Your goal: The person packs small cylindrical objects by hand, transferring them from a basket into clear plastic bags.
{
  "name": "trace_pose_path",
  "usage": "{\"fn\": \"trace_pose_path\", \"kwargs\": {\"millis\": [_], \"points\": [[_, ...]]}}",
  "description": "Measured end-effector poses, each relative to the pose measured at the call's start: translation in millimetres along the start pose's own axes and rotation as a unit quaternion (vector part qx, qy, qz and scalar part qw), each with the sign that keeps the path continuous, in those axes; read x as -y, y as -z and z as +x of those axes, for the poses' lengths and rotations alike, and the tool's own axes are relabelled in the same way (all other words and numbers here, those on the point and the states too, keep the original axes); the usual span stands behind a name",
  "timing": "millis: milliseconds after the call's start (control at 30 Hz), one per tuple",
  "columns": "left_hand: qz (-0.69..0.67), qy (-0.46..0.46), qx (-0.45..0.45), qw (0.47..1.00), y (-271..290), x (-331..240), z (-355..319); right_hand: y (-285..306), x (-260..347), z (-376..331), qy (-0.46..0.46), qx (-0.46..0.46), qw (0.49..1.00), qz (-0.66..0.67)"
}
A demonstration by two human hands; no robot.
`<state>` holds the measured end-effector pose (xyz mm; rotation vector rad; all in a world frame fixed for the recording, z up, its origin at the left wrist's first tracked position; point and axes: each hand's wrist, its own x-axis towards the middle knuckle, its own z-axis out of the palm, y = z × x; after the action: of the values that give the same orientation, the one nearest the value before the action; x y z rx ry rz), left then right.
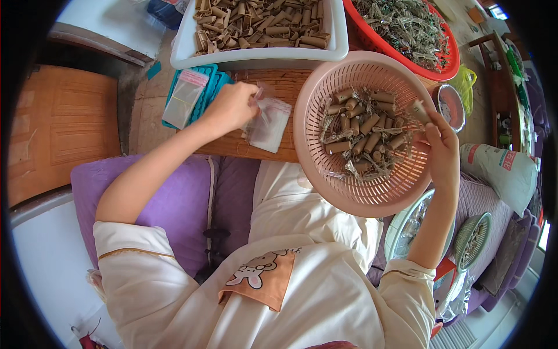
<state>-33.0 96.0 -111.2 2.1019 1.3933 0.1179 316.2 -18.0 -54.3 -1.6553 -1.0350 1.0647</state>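
My left hand (232, 106) is closed in a pinch on a clear plastic bag (265, 94), just above a stack of clear bags (271, 129) on the wooden table. At the right rim of the pink slotted basket (308, 136), my right hand (443, 145) grips a short brown cardboard tube (419, 111) between thumb and fingers. Inside the basket lies a heap of similar brown tubes (367, 125), mixed with strips of clear, crinkled plastic. The basket sits at the table's near right edge, partly over my lap.
Behind the table stands a white tub (261, 58) full of brown tube pieces. A red basket (452, 58) of crinkled plastic is at the far right. Teal trays (216, 84) carry another bag pack (185, 99) on the left. A green basket (474, 239) stands right.
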Motion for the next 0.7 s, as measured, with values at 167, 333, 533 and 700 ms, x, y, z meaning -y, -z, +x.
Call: {"fn": "trace_pose_path", "kwargs": {"millis": [167,333,533,700], "points": [[-0.101,-0.088,0.020,0.991,54.8,-61.7,-23.2,-29.1,-7.3,-6.3,-0.011,-0.051,0.927,0.371],[-0.194,-0.251,0.052,0.947,41.3,-91.2,-59.1,-98.0,14.8,-29.5,-0.086,0.044,0.889,0.447],[-0.261,-0.213,0.062,0.939,42.8,-96.2,-66.4,-149.4,33.5,-52.0,-0.063,0.103,0.863,0.491],[-0.252,-0.234,0.019,0.939,44.6,-90.7,-65.2,-160.0,43.1,-51.2,-0.059,0.083,0.859,0.502]]}}
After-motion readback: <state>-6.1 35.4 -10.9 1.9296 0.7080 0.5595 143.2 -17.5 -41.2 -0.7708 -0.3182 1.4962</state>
